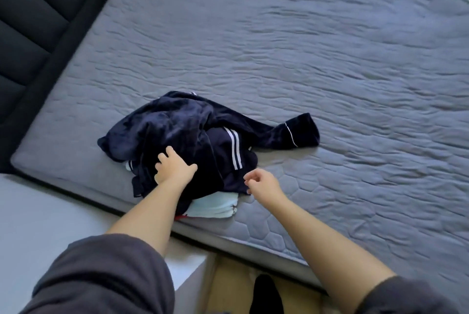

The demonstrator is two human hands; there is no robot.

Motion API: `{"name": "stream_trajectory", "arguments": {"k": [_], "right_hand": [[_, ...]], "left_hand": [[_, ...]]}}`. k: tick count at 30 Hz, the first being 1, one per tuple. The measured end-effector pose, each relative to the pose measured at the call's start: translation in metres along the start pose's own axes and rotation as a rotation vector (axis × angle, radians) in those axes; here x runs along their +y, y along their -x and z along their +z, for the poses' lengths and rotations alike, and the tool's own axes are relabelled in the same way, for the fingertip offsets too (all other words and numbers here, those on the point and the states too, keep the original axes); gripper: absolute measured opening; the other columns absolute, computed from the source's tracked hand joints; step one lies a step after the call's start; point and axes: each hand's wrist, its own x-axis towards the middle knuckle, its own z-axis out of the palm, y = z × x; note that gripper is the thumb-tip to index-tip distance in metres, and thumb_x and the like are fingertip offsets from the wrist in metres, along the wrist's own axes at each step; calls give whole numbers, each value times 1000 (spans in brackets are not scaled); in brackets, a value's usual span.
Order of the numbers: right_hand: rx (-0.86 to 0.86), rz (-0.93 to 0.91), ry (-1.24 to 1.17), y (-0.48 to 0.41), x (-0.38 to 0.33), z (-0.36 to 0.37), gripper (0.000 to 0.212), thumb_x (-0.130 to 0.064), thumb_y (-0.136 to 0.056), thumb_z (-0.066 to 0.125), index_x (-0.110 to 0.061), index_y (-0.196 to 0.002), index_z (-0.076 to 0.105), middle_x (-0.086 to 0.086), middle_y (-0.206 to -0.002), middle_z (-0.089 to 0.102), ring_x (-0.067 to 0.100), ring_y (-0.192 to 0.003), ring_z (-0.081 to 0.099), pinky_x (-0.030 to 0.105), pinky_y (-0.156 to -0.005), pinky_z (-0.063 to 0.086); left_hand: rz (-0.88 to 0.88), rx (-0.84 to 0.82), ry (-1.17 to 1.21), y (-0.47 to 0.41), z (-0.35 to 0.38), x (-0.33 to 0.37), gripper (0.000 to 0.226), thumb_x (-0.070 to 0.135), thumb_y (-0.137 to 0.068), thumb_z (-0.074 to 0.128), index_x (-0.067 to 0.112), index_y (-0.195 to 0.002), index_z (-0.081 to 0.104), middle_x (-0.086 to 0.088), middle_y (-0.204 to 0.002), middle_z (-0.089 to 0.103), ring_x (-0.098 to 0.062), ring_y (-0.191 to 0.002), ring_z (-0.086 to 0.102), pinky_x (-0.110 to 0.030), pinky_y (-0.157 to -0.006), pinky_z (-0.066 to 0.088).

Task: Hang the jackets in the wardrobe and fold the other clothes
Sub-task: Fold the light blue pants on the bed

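So we're standing at the near side of the bed (330,60), and the pile (172,123) is sitting close to its near-left corner, not far from the headboard (30,22). The near edge of the bed is running right under the pile, and a light blue piece (215,206) at the bottom is poking out almost to that edge. Everything to the right and beyond the pile is just open grey quilt, so there's loads of room on that side. On the left a white unit (50,212) is butting up against the bed, and our foot (265,293) is showing down on the wood floor (228,278).

On top of the pile a navy velvet top (157,131) is lying crumpled, with one sleeve (299,131) trailing off to the right. A dark striped piece (233,146) is showing beside it.

Our left hand (175,167) is resting on the dark fabric, thumb sticking out to the right and fingers pushing into the cloth. We can't tell if it's actually gripping anything. Our right hand (262,183) is hanging just beside the pile's right edge, fingers loosely curled, with nothing plainly in it. The two hands are apart, with the striped piece between them.
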Motion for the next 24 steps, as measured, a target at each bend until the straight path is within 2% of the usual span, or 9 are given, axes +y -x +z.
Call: {"name": "stream_trajectory", "arguments": {"k": [4, 7, 9, 12, 14, 16, 18, 20, 24], "right_hand": [[-51, 41, -110, -21, 18, 29, 25, -7, -85, 47, -24, -99, 59, 1, -99, 64, 19, -88, 61, 29, -76, 50], [-119, 75, -166, -47, 27, 44, 44, -10, -86, 53, -24, -128, 50, 0, -122, 58, 13, -99, 57, 21, -73, 49], [-167, 71, -164, -68, 29, 57, 62, -14, -85, 58, -28, -142, 36, -3, -137, 46, 15, -118, 51, 24, -89, 47], [-226, 86, -197, -93, 20, 86, 84, -16, -82, 63, -35, -149, 15, -11, -129, 40, 18, -122, 50, 29, -97, 44], [-225, 139, -250, -98, 10, 105, 67, -11, -82, 62, -28, -141, 35, -9, -104, 56, 12, -92, 59, 24, -80, 49], [-222, 135, -252, -84, -3, 119, 19, -7, -84, 51, -12, -98, 63, -4, -70, 51, 10, -63, 46, 24, -59, 40], [-200, 115, -237, -64, -11, 119, 25, -7, -84, 40, -13, -60, 41, -2, -59, 33, 12, -57, 31, 27, -51, 25], [-176, 134, -218, -46, -11, 101, 33, -6, -85, 37, -20, -57, 28, -3, -58, 28, 12, -57, 26, 29, -52, 20], [-179, 318, -336, -15, -11, 37, 31, -24, -93, 44, -19, -63, 48, -1, -61, 47, 14, -58, 43, 26, -53, 33]], "left_hand": [[-84, -101, 27, -40, 19, 2, 105, 47, -80, 70, 15, -150, -1, -15, -154, 15, -37, -134, 30, -49, -100, 36], [-35, -1, -37, -60, 40, 0, 62, 30, -91, 59, 11, -140, 26, -17, -136, 40, -36, -112, 49, -45, -81, 45], [30, 100, 44, -67, 48, -7, 26, 16, -94, 48, 9, -119, 45, -14, -107, 55, -33, -88, 53, -38, -68, 41], [33, 60, 366, -66, 41, -24, 22, 7, -91, 41, 12, -107, 56, -7, -88, 55, -28, -80, 51, -33, -69, 39], [-39, 6, 625, -57, 29, -29, 26, 3, -89, 38, 15, -101, 58, -4, -79, 53, -22, -70, 47, -30, -59, 37], [-122, 1, 793, -48, 18, -28, 20, 3, -88, 38, 15, -81, 53, -3, -69, 43, -19, -63, 39, -28, -55, 31], [-158, 4, 883, -34, 9, -22, 19, 3, -87, 39, 14, -71, 43, -3, -66, 35, -18, -60, 30, -30, -54, 26], [-110, -24, 947, -15, 4, -13, 22, 4, -87, 39, 14, -67, 39, -2, -66, 33, -19, -62, 29, -33, -55, 25], [107, -111, 983, 47, -5, 10, 36, 0, -89, 37, 20, -59, 36, 2, -56, 34, -16, -55, 31, -32, -52, 26]]}}
